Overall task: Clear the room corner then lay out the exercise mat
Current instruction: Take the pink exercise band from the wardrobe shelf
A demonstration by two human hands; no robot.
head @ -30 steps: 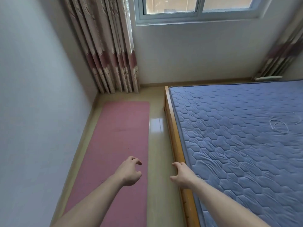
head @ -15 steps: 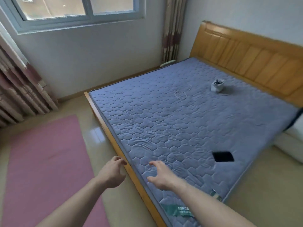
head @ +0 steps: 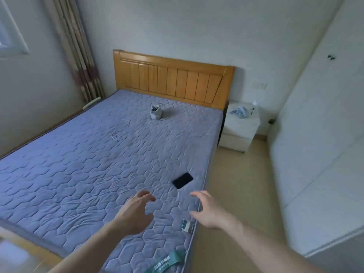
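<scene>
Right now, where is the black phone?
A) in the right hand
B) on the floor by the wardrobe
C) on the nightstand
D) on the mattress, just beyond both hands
D: the phone lies flat on the mattress near its right edge, just beyond the left hand and right hand, whose fingers are spread and hold nothing.

Exercise mat not shown in head view; its state cannot be told. Left hand (head: 136,212) and right hand (head: 211,212) held over near corner of mattress (head: 78,174), fingers spread, loosely curled, nothing gripped.
</scene>
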